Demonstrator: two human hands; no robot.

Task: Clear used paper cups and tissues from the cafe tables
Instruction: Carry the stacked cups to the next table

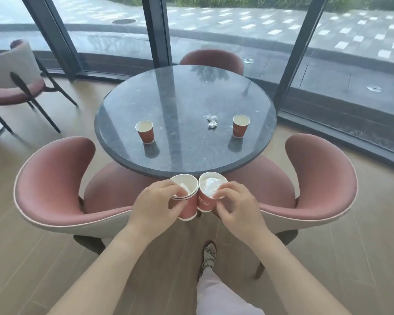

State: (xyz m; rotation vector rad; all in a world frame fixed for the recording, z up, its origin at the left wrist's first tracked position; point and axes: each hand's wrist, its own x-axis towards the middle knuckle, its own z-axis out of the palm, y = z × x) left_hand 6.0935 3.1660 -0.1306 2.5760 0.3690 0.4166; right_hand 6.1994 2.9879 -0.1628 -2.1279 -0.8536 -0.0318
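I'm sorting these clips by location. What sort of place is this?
Most likely a cafe seating area: a round dark stone table by floor-to-ceiling windows, pink upholstered chairs around it, and red paper cups left on top.

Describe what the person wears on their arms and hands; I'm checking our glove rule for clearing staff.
Nothing: the left hand and the right hand are bare, without gloves. Both forearms are uncovered up to the frame's bottom edge, with no sleeves, watch or bracelet in view. No rings are visible on the fingers that show.
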